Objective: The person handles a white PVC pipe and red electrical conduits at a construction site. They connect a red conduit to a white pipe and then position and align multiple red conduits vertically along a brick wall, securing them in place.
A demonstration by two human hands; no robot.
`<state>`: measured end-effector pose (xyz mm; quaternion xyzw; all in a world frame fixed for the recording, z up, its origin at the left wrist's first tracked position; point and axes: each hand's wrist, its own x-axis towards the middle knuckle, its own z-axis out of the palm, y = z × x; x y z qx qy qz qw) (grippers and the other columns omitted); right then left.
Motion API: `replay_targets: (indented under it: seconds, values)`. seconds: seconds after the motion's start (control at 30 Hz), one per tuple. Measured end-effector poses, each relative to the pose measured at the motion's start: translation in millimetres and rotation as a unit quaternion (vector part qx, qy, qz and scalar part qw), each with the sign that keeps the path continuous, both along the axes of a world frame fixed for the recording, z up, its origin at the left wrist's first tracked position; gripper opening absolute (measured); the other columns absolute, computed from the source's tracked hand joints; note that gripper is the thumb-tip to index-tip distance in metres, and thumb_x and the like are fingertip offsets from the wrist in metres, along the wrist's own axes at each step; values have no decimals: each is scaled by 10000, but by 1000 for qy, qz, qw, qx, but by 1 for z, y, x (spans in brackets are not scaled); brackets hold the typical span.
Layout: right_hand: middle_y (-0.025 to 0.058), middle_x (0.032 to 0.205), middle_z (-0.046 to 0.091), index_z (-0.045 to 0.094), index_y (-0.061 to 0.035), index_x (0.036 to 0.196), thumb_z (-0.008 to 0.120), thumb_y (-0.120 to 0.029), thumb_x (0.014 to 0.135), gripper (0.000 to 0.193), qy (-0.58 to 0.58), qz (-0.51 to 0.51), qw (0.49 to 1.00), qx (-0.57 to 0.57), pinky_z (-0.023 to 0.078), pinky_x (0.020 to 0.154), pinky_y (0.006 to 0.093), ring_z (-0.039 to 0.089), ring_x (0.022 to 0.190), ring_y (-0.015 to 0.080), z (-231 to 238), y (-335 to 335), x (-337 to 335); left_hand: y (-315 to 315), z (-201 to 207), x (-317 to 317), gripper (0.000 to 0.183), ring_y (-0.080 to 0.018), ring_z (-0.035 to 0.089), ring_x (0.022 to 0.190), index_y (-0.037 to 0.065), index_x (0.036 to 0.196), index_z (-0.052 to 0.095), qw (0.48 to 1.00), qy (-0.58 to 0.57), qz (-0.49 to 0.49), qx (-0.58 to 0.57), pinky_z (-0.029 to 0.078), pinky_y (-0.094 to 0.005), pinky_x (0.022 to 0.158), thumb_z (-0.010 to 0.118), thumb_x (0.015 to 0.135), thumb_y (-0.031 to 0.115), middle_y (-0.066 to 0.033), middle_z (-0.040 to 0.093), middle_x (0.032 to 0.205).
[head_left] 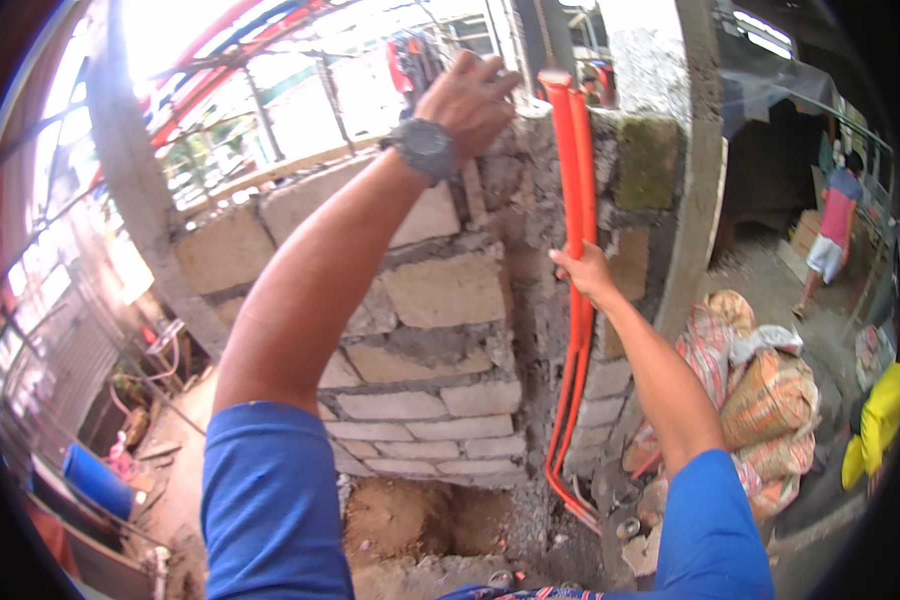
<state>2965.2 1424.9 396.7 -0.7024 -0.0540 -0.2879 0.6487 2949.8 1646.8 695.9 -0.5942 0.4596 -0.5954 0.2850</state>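
Two orange plastic pipes run upright side by side along a rough channel in a block wall, bending toward the ground at their lower ends. My right hand is closed around them at about mid-height, thumb to the left. Raised near the wall's top is my left hand, with a dark wristwatch on its wrist. Its fingers are apart and slightly bent, just left of the pipes' top ends, and no object shows in it.
Concrete posts flank the wall. Stuffed sacks are piled at the right, and farther back a person stands among building materials. Dug soil lies at the wall's foot. A blue drum is on the left.
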Motion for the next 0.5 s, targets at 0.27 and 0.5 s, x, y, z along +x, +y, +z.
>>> replay_targets:
  seconds: [0.27,0.5]
  values:
    - [-25,685,574,553,-102,796,795,-210,897,283,-2,15,1000,3,491,597,275,586,603,94,5,6,-8,9,15,10,85,-130,618,987,181,946,739,985,155,52,63,536,-298,931,752,866,207,28,659,932]
    - [-19,695,577,546,-96,787,788,-218,904,295,4,18,1000,-4,490,593,283,588,609,96,1,-1,-7,13,15,50,92,-118,665,867,128,876,686,978,190,35,76,596,-256,841,655,958,154,-17,682,847]
